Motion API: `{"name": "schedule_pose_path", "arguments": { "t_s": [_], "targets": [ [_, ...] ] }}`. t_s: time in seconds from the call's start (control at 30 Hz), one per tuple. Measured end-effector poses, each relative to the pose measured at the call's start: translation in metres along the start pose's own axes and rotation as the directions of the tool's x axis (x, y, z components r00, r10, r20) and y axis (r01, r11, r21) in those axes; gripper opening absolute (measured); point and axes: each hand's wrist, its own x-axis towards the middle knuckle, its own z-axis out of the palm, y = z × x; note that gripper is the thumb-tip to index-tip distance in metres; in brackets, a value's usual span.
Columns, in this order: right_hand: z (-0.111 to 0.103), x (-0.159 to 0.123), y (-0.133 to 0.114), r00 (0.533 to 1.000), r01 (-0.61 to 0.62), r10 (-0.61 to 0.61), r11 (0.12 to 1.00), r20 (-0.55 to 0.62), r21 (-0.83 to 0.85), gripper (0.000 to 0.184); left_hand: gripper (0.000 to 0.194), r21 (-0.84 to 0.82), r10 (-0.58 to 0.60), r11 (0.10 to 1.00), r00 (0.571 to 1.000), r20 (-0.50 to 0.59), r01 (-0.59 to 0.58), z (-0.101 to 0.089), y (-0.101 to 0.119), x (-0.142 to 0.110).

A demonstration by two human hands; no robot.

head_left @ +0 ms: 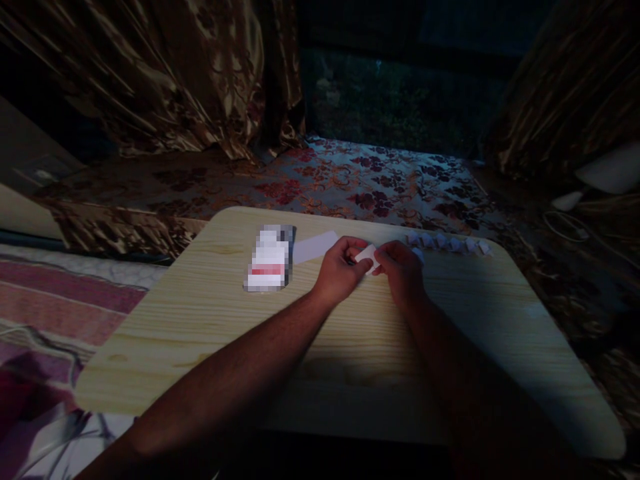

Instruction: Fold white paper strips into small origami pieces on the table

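Between my two hands is a small folded piece of white paper, held above the wooden table. My left hand is closed on its left side, with the thumb pressed over the front. From the right, my right hand pinches the paper's other edge; some of its fingers are hidden. A flat strip of white paper lies left of my hands. Several small folded paper pieces sit in a row along the table's far right edge, beyond my right hand.
A blurred-out white and red object lies at the table's far left. Behind the table is a ledge with a flowered cloth, between curtains. A striped bed cover is at the left, and a white cable at the right.
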Motion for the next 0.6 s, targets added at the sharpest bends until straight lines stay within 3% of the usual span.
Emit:
{"name": "schedule_pose_path", "arguments": {
  "t_s": [0.1, 0.27, 0.4, 0.6],
  "targets": [
    [0.0009, -0.0009, -0.0014, 1.0, 0.001, -0.001, 1.0, -0.003, 0.007, 0.018, 0.032, -0.005, -0.001, 1.0, 0.999, -0.036, 0.001, -0.0005, -0.0003, 0.0003],
    [0.001, -0.0022, -0.0035, 1.0, 0.023, -0.023, 0.999, -0.016, 0.022, 0.019, 0.024, 0.016, -0.01, 1.0, 1.0, 0.011, 0.01, 0.0001, 0.0022, -0.0015],
    [-0.0006, -0.0006, -0.0033, 0.997, 0.04, -0.04, 0.999, -0.072, -0.012, 0.019, 0.037, 0.0, -0.016, 1.0, 0.999, -0.029, 0.016, 0.0009, 0.0065, -0.0013],
    [-0.0007, 0.0018, -0.0036, 0.986, 0.034, -0.018, 0.995, -0.165, 0.096, 0.023, 0.05, -0.032, -0.066, 0.997, 0.998, 0.024, 0.067, 0.0011, 0.0055, 0.0005]
  ]
}}
